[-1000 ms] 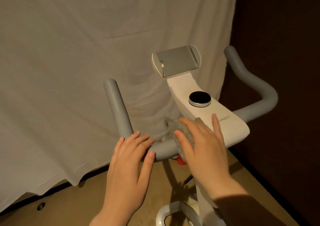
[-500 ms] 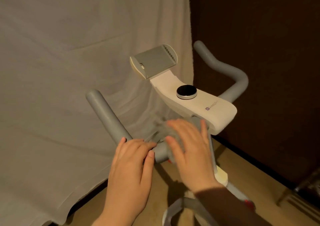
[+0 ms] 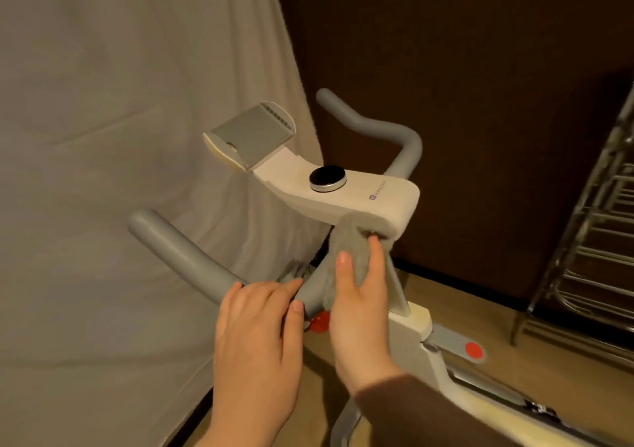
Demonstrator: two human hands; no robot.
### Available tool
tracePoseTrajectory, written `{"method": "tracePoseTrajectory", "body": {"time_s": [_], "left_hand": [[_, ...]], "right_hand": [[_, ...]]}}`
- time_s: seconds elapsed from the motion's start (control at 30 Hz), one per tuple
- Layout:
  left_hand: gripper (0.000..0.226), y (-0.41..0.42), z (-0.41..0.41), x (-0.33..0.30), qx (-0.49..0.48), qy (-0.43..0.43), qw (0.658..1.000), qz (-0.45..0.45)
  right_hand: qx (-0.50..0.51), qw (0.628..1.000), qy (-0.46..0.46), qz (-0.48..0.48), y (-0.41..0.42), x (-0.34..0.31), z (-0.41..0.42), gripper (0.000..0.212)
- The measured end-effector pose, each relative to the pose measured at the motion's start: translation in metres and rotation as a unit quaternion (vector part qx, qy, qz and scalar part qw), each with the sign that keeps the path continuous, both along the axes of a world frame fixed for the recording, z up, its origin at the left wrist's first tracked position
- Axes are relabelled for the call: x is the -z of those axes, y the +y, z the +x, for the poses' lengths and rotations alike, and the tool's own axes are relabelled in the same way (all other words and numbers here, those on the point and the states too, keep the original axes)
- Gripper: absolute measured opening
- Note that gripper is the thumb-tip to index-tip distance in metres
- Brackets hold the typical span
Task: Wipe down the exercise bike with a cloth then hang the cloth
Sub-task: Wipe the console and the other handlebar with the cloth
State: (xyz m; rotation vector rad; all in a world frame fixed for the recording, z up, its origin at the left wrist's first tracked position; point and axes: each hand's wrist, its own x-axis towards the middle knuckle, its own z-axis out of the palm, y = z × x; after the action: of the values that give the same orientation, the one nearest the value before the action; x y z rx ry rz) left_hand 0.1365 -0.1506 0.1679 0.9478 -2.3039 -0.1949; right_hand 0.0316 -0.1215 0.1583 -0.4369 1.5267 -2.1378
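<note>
The grey cloth (image 3: 346,257) is bunched against the bike (image 3: 343,192) just under the near edge of its white console, covering the stem there, and the right hand (image 3: 360,306) presses it in place with thumb and fingers closed round it. The left hand (image 3: 257,336) is wrapped over the near grey handlebar (image 3: 185,254) beside it, its fingertips hidden behind the bar. The bike's lower frame runs off the picture's bottom edge, and a metal rack (image 3: 590,240) at the right is cut off and dim.
</note>
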Motion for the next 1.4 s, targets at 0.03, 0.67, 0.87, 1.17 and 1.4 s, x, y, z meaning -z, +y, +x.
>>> {"method": "tracePoseTrajectory", "body": {"time_s": [0.03, 0.67, 0.87, 1.17, 1.4], "left_hand": [[0.037, -0.001, 0.0, 0.0, 0.005, 0.004, 1.0, -0.002], [0.033, -0.01, 0.0, -0.001, 0.038, 0.043, 0.998, 0.011], [0.032, -0.007, 0.0, 0.002, 0.026, 0.054, 0.998, 0.021], [0.025, 0.001, -0.005, 0.008, -0.002, 0.109, 0.994, 0.012], [0.032, 0.011, 0.007, 0.022, -0.1, 0.157, 0.982, 0.014]], "right_hand": [[0.021, 0.999, -0.025, -0.007, -0.003, -0.001, -0.007, 0.045], [0.057, 0.962, 0.241, 0.112, 0.012, 0.011, -0.033, 0.036], [0.02, 0.812, 0.55, 0.193, 0.003, -0.009, -0.074, 0.03], [-0.283, 0.634, 0.671, 0.26, -0.023, -0.059, -0.117, 0.034], [-0.424, 0.635, 0.609, 0.216, -0.036, -0.063, -0.116, 0.036]]}}
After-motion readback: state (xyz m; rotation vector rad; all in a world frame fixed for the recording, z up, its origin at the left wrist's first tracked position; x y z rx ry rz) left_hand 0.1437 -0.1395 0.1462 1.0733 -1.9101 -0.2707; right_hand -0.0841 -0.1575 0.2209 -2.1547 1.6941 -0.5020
